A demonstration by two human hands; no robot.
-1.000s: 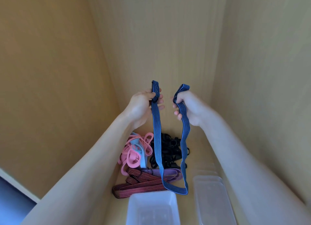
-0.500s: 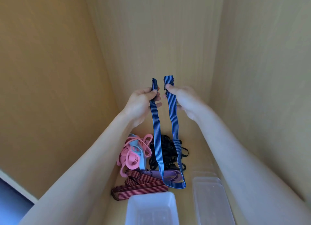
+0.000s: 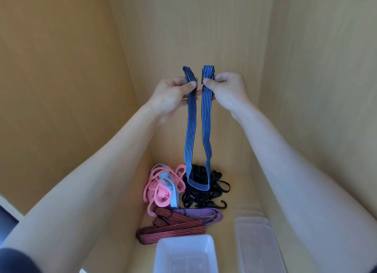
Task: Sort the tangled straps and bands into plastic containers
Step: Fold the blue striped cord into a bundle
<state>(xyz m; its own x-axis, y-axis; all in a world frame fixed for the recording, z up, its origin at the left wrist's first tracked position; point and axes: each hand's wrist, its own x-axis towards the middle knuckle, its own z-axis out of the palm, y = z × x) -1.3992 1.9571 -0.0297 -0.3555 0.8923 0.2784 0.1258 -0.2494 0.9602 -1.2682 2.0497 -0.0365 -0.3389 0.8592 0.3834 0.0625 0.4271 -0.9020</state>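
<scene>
**Blue striped strap held up in both hands over the pile**

Blue-and-black striped strap (image 3: 190, 134) held aloft, well above the shelf floor (image 3: 242, 170), hanging in a long narrow U. Left end pinched in the grip of the left hand (image 3: 173, 95), thumb pressed onto the band against the fingers, short tip sticking up above the knuckles. Right end pinched the same way by the right hand (image 3: 226, 89), its folded tip also standing above the fingers. Hands close together, nearly touching at the fingertips. Bottom of the loop dangling just over a heap of black straps (image 3: 206, 191), contact not clear from this angle; one black hook poking out at the heap's near right edge.

Left of the black heap, touching it: a tangle of pink bands (image 3: 159, 193) with a light blue band (image 3: 171, 193) threaded through. Nearer the camera, a purple striped strap (image 3: 204, 214) and a red-and-black striped strap (image 3: 173, 230), overlapping at their left ends. Closest of all, a white plastic container (image 3: 210, 246) just in front of the red strap, and a clear plastic container (image 3: 265, 227) beside it on the right. Bare wooden walls (image 3: 61, 89) on all three sides.
</scene>
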